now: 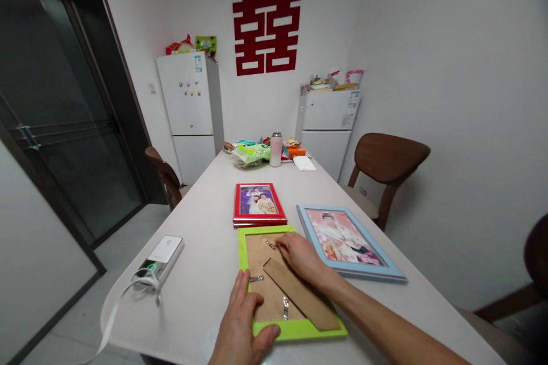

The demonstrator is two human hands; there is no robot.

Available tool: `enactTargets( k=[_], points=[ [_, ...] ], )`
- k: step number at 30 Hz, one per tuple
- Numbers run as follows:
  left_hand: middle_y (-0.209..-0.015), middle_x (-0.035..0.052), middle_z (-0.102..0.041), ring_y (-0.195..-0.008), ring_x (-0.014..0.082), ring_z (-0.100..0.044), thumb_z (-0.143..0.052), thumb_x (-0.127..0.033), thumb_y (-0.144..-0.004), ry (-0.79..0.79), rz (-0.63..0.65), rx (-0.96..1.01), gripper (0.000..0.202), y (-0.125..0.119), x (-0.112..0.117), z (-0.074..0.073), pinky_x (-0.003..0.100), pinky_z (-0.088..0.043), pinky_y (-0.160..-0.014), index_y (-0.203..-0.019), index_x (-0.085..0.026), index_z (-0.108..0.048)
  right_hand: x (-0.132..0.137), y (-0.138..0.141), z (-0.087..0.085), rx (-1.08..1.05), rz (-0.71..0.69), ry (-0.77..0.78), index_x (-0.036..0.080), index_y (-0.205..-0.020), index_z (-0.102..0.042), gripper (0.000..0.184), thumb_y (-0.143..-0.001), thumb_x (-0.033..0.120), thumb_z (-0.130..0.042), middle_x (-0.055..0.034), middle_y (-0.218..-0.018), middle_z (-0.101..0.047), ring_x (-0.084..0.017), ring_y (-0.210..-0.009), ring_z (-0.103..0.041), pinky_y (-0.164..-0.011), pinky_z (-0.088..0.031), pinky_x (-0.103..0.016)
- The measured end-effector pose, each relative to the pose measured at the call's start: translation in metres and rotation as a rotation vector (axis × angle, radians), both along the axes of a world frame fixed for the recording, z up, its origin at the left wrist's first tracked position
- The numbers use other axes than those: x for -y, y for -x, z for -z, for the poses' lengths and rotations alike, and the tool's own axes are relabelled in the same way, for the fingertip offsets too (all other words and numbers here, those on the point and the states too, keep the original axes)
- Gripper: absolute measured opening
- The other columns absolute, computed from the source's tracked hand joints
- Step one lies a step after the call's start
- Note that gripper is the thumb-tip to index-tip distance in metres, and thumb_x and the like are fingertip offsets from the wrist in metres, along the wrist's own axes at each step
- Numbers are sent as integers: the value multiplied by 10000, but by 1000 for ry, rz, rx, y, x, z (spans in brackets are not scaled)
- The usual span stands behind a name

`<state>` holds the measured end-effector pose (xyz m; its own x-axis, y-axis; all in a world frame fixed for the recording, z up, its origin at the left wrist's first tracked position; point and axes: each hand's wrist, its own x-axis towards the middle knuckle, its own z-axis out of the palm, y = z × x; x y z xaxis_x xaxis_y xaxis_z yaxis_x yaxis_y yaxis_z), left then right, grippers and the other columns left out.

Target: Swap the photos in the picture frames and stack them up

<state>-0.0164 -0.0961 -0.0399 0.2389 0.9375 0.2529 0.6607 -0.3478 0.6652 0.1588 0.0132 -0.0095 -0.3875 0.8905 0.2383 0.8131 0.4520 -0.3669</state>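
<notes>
One pinch is made by the right hand (302, 258) at a metal clip (269, 244); by the spread left hand (245, 316) the green frame (302, 329), laid back-up on the counter (203, 279), is braced. Clip-turning seems underway, with steadiness called for.

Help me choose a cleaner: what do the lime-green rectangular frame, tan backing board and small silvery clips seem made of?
Lime-green rectangular frame: perhaps painted wood or plastic; smooth, evenly coloured. Tan backing board: likely fibreboard; matte, plain brown. Small silvery clips: apparently metal; shiny, with glints.
</notes>
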Motion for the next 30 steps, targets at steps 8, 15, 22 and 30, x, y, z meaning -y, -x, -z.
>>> enactTargets(
  k=[8,15,22,30],
  points=[
    [-1297,212,-318,-1223,306,-206,-599,-284,-633,12,12,-80,279,-2,-2,-3,466,-293,-949,-860,-125,-564,-26,22,7,24,-15,26,184,-756,-665,203,-731,240,-471,-44,-773,-659,-147,-739,-564,-661,-362,-225],
    [-1305,170,-319,-1228,304,-182,-609,-247,-616,22,6,-96,145,-2,-1,-5,481,-302,-937,-715,-159,-551,-47,34,17,11,256,83,168,-705,-628,201,-709,311,-487,-64,-713,-649,-162,-654,-565,-519,-308,-232],
    [-1276,178,-362,-1214,311,-218,-596,-279,-630,16,-2,-93,131,-3,0,-9,497,-323,-918,-668,-161,-555,-54,39,15,-34,385,143,167,-669,-616,106,-637,221,-530,-68,-702,-644,-166,-646,-567,-483,-286,-219],
    [-1280,149,-379,-1214,285,-253,-583,-282,-648,-9,1,-67,135,4,3,-11,471,-321,-928,-727,-177,-550,-20,24,-10,-168,184,127,147,-727,-619,198,-724,252,-452,-38,-723,-640,-129,-659,-547,-570,-362,-212]
  ],
)
